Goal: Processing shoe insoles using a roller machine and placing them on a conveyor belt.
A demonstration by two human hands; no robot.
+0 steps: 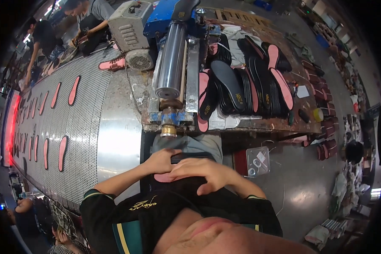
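Against my chest, one pink-and-black insole (170, 174), held flat. Left hand (161, 161): fingers curled over its upper edge, grip closed on it. Right hand (203, 172): laid across its front, fingers pressed together on it. Ahead, on the table (258, 123): a stack of black and pink insoles (245, 84) beside a steel roller machine (172, 59). To my left: a perforated conveyor belt (78, 110) carrying pink insoles (62, 152) in rows.

One see-through box and some small yellow labels

My clear plastic box (258, 161) sits on the floor at three o'clock; tiny yellow labels (239, 98) mark the black insoles at one o'clock.
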